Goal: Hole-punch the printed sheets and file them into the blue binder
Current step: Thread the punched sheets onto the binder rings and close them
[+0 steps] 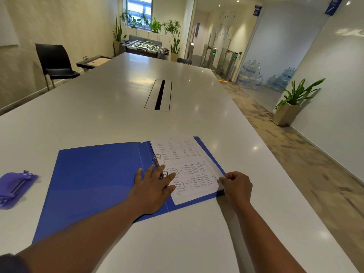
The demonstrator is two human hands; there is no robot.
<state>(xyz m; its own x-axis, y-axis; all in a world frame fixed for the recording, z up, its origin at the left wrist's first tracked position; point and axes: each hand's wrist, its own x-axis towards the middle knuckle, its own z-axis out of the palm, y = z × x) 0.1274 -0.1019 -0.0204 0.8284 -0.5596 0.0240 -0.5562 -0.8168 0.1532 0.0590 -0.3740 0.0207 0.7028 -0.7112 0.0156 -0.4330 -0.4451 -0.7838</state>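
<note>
The blue binder (94, 180) lies open and flat on the white table (122, 99). Printed sheets (185, 164) rest on its right half, beside the metal rings (157, 157). My left hand (152, 189) lies flat with straight fingers across the binder's spine, its fingertips pressing the sheets' left margin near the lower ring. My right hand (236, 186) pinches the right edge of the sheets with curled fingers. The purple hole punch (13, 189) sits on the table at the far left, apart from both hands.
A cable slot (159, 95) is set into the table's middle. The table's right edge runs beside a carpeted aisle with a potted plant (293, 103). A black chair (55, 64) stands at the far left.
</note>
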